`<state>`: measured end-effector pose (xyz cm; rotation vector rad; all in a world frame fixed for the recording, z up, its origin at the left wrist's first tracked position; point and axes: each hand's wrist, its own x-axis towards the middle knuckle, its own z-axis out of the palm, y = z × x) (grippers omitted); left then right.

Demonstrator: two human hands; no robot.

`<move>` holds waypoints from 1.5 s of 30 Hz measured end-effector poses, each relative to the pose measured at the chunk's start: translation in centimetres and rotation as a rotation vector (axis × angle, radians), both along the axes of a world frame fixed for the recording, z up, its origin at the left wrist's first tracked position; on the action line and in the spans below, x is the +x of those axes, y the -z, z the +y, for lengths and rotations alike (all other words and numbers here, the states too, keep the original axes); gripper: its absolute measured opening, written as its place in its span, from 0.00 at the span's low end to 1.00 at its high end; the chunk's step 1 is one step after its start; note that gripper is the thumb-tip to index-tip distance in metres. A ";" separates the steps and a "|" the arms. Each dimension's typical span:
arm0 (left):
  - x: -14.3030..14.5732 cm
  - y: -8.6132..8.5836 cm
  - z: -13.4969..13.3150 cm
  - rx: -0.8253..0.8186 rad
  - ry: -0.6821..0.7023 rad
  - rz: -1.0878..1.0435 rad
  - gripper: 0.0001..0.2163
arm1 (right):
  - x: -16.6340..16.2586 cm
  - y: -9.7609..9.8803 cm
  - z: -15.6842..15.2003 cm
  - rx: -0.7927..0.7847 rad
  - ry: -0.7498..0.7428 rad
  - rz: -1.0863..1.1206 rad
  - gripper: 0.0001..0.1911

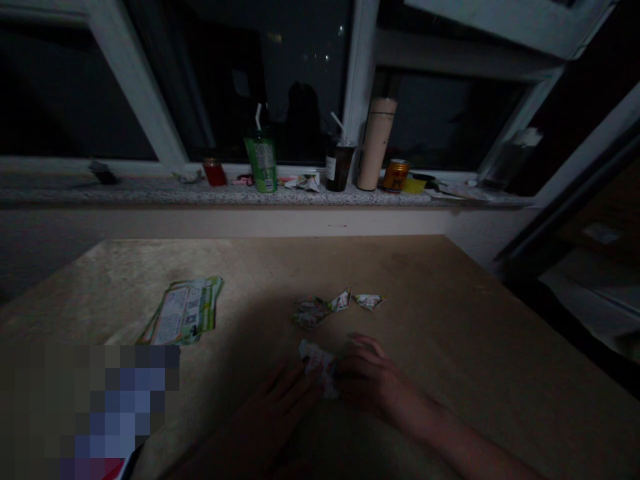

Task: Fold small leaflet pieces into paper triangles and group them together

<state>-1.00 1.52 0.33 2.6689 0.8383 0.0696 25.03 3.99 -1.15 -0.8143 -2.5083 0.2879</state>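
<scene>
A small, partly folded piece of printed paper [320,363] lies on the table between my two hands. My left hand [285,393] rests with outstretched fingers over its left and lower edge, pressing it down. Curled fingers of my right hand [367,377] grip the paper's right edge; the fingertips are partly hidden in shadow. Just beyond my hands is a crumpled or folded printed paper piece [311,312]. A pointed folded piece [341,300] touches or nearly touches it, and another folded piece [370,301] sits to the right.
A stack of printed leaflets [185,310] lies at left on the table [425,280]. Along the windowsill [300,198] stand a green cup [263,163], a dark drink cup [339,167], a tall pinkish bottle [376,147], a gold can [396,176] and a red jar [215,173].
</scene>
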 end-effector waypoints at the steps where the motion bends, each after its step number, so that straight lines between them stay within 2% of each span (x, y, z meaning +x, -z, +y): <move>1: 0.0 -0.2 0.1 -0.011 0.010 0.003 0.39 | 0.2 -0.2 0.1 0.001 0.000 0.009 0.07; 8: 0.0 -0.6 0.2 -0.041 0.034 -0.022 0.41 | 0.4 -1.0 0.3 -0.085 0.051 0.057 0.07; 14: 0.2 -0.3 -0.1 -0.020 0.025 0.012 0.41 | 0.2 -0.6 0.5 -0.166 0.118 0.087 0.02; 17: 0.3 0.0 -0.2 -0.004 0.029 0.013 0.41 | -0.1 -0.3 0.6 -0.201 0.193 0.099 0.04; 24: 0.6 0.7 -0.2 0.018 0.035 0.037 0.45 | -1.0 0.7 0.6 -0.127 0.344 0.054 0.06; 30: 0.5 0.5 -0.3 -0.010 0.021 -0.010 0.41 | -1.8 0.8 0.7 -0.035 0.395 -0.052 0.05; 36: 0.5 0.3 -0.3 -0.032 0.003 -0.011 0.39 | -2.2 0.6 1.1 0.000 0.382 -0.144 0.04; 40: 0.5 0.3 -0.2 -0.033 0.008 0.029 0.41 | -2.4 1.1 1.5 -0.021 0.385 -0.105 0.05; 45: 0.6 0.0 -0.6 -0.045 -0.008 0.029 0.40 | -2.6 1.4 1.5 -0.045 0.391 -0.069 0.05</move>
